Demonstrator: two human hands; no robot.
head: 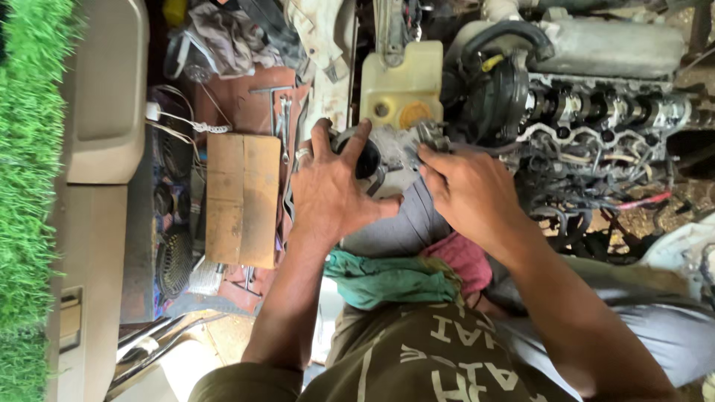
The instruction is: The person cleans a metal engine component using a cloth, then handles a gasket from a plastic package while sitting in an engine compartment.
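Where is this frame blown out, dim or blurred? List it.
Head view: daylight washes out the lower right corner; the left hand and right hand are evenly lit and fairly sharp on the metal part; the engine is shadowed below; artificial grass slightly soft.

Both forearms reach up toward 12 o'clock; the left hand (328,190) has its fingers spread and curled in a grasp, the right hand (465,190) at 3 o'clock of it, fingers bent
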